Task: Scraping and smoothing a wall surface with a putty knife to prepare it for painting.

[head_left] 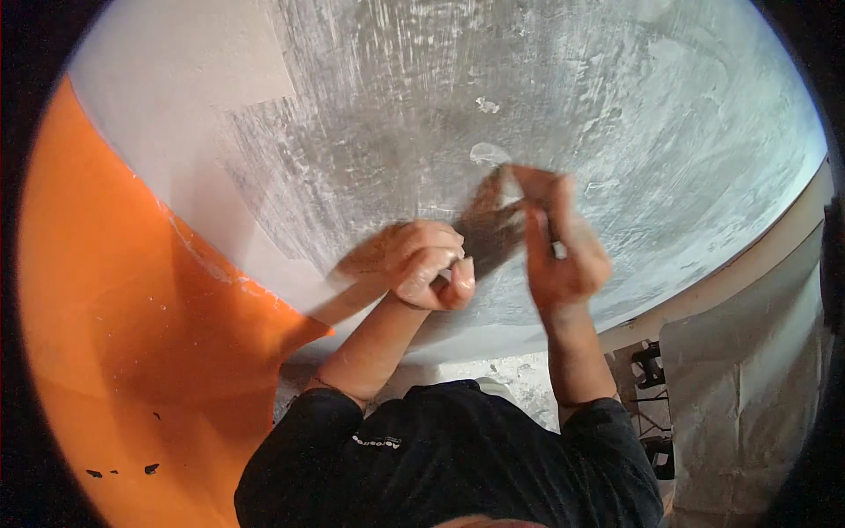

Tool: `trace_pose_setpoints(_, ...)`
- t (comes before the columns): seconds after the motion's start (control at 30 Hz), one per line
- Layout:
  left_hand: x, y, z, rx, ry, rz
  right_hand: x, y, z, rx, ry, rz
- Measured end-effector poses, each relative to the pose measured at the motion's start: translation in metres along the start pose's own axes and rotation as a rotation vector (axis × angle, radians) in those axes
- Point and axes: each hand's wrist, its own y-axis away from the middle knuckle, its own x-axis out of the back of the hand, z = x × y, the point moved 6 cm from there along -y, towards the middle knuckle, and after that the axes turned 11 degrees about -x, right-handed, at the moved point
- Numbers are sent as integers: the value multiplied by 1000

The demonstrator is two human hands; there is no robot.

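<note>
A large curved grey wall (378, 114), streaked with white, fills the upper middle of the view. My left hand (427, 264) is in front of its lower part, fingers curled into a loose fist with the thumb bent toward them. The inside of that hand is mostly hidden, and I cannot tell whether it touches the wall. Farther right, my right hand (568, 255) is raised, smeared by motion. A small flat reddish-brown piece (533, 182) shows at its fingertips, too blurred to name. Close to that piece, a whitish patch (487, 154) marks the wall.
An orange panel (97, 308) stands at the left, its edge running along the pale wall border. A grey-brown sheet (739, 396) hangs at the lower right. Beside it is a black-framed object (651, 396). Pale, spattered floor (519, 374) shows below the wall.
</note>
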Motion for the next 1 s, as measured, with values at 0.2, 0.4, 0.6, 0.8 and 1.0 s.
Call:
trace_pose_setpoints(0.2,5,12,0,14,-61,-73,4,-1,0,21,59,20)
trace_pose_setpoints(0.4,6,12,-1,7,-35,-59,4,-1,4,15,15,31)
trace_pose_setpoints(0.6,5,11,1,-7,-56,-88,7,-4,0,52,21,71)
trace_pose_setpoints(0.8,4,13,1,-20,-68,-73,6,0,1,-15,95,-16)
trace_pose_setpoints(1.0,2,13,0,-17,-46,-67,10,-2,4,-15,58,16)
